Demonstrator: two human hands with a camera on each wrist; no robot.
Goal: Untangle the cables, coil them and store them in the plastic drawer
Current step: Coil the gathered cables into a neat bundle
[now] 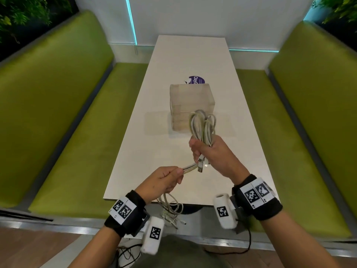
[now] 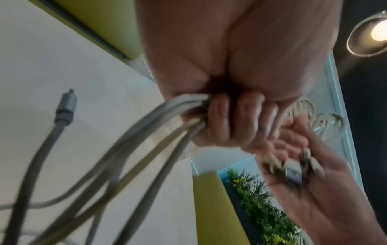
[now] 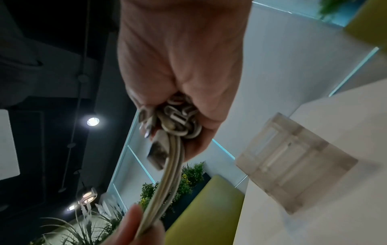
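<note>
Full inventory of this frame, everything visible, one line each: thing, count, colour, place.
cable bundle: several cables, count unclear, off-white, looped above the right hand, strands running to the left hand, loose ends hanging below the table edge
USB plug: one seen clearly, silver, between the hands
plastic drawer: one, translucent, mid table, drawers shut
sticker: one, purple, on the table behind the drawer
table: one, white, between the benches
benches: two, green, either side
plants: green, top corners
wrist bands: two, black with markers
left hand: grips the strands
right hand: grips the loops
</note>
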